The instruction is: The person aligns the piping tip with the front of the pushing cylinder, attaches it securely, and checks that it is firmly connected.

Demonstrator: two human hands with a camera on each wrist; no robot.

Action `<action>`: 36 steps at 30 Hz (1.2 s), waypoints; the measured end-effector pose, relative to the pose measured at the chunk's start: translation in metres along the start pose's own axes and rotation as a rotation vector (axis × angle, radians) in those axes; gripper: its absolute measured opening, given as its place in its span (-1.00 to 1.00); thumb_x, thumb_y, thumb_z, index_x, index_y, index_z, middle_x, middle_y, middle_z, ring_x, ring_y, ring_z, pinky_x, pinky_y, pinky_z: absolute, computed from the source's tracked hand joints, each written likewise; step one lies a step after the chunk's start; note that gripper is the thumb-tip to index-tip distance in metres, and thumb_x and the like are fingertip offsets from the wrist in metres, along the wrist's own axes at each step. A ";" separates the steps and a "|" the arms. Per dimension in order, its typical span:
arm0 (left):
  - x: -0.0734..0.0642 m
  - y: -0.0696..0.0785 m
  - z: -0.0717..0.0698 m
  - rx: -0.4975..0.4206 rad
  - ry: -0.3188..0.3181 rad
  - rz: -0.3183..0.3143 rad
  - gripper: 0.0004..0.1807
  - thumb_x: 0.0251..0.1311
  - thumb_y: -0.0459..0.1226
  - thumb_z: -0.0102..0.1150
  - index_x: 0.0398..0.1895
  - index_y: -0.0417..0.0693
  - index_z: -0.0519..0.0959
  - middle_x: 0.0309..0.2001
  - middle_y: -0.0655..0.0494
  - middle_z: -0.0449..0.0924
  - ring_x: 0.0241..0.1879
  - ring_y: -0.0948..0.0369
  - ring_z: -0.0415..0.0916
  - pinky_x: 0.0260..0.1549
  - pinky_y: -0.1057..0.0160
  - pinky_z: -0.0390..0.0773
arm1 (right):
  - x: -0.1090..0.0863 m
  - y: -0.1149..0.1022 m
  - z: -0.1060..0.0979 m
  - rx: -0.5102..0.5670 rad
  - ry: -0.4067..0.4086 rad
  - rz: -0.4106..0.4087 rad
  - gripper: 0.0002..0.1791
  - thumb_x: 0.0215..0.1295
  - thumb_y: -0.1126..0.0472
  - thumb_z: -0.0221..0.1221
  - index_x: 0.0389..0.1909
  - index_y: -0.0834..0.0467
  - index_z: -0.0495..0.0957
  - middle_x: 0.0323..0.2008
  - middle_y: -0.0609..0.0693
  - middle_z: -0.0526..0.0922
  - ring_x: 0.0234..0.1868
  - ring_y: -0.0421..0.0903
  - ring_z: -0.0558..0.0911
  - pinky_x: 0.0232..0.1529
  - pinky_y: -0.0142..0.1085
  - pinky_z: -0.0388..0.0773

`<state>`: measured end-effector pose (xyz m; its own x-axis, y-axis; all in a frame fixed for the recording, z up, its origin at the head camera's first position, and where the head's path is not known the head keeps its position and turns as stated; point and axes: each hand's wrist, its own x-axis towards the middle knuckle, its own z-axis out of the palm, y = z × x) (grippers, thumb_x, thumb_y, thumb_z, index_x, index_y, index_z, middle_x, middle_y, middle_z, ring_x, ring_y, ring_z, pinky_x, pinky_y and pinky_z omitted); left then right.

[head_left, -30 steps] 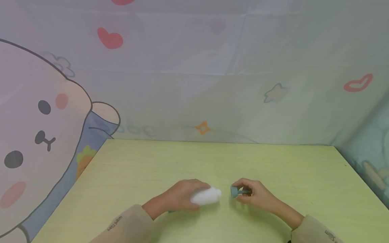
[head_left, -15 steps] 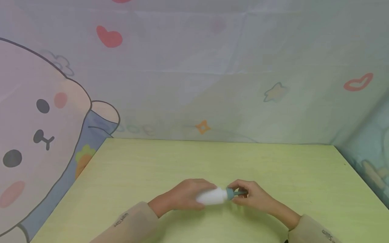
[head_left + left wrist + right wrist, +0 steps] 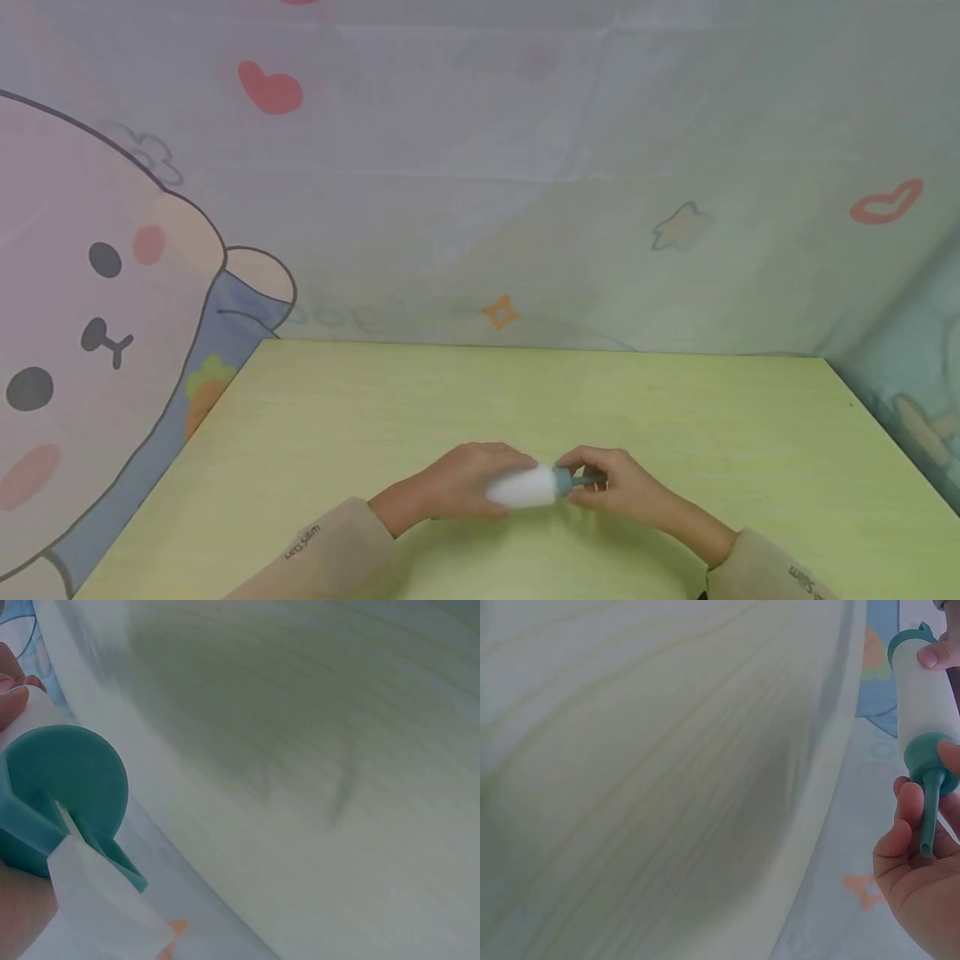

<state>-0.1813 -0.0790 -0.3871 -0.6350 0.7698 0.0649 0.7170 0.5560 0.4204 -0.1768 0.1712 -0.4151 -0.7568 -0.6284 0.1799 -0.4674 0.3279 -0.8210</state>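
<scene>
A white cylindrical bottle lies roughly level just above the table in the head view, gripped by my left hand. My right hand pinches a teal cap with a thin spout at the bottle's right end. In the right wrist view the cap covers that end, and its spout points away from the bottle. On the other end sits a teal round piece, with raised walls and a white flat piece in the left wrist view. How firmly the cap is seated cannot be told.
Both hands work over the front middle of a pale yellow-green table. A printed cloth with hearts and a cartoon animal hangs behind it and along its sides.
The bottle moved right and the cap moved left until they met, closing the gap between them. During the last half second both hands stayed nearly in place.
</scene>
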 end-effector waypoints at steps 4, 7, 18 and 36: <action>0.000 0.000 0.000 0.001 -0.004 -0.006 -0.41 -0.12 -0.26 0.27 0.10 0.05 0.41 0.03 0.19 0.47 -0.05 0.30 0.42 -0.18 0.36 0.42 | 0.000 0.000 0.001 -0.009 0.004 0.006 -0.70 0.09 0.18 0.18 -0.14 0.18 0.49 -0.35 0.08 0.59 -0.51 -0.36 0.44 -0.53 -0.39 0.45; 0.000 0.000 0.000 0.005 -0.007 -0.008 -0.41 -0.12 -0.25 0.27 0.10 0.06 0.41 0.04 0.20 0.47 -0.05 0.31 0.42 -0.18 0.37 0.41 | 0.000 0.000 0.002 -0.019 0.009 -0.005 -0.71 0.09 0.19 0.19 -0.15 0.18 0.49 -0.35 0.08 0.59 -0.51 -0.37 0.44 -0.53 -0.40 0.44; -0.001 0.000 -0.003 -0.026 -0.025 -0.020 -0.41 -0.13 -0.25 0.28 0.11 0.06 0.42 0.04 0.19 0.48 -0.07 0.31 0.42 -0.21 0.38 0.42 | 0.000 -0.004 0.006 -0.067 0.037 -0.081 -0.71 0.08 0.25 0.19 -0.15 0.24 0.50 -0.32 0.11 0.61 -0.46 -0.36 0.47 -0.47 -0.43 0.46; -0.001 -0.002 -0.003 -0.113 -0.036 -0.020 -0.40 -0.12 -0.25 0.29 0.11 0.03 0.42 0.04 0.18 0.48 -0.09 0.31 0.44 -0.24 0.42 0.42 | -0.002 -0.002 0.008 -0.153 0.073 -0.189 -0.68 0.01 0.36 0.21 -0.15 0.20 0.49 -0.24 0.06 0.61 -0.25 -0.24 0.59 -0.24 -0.34 0.55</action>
<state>-0.1830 -0.0823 -0.3857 -0.6365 0.7709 0.0243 0.6662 0.5337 0.5209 -0.1709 0.1656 -0.4182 -0.6776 -0.6379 0.3660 -0.6636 0.3155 -0.6783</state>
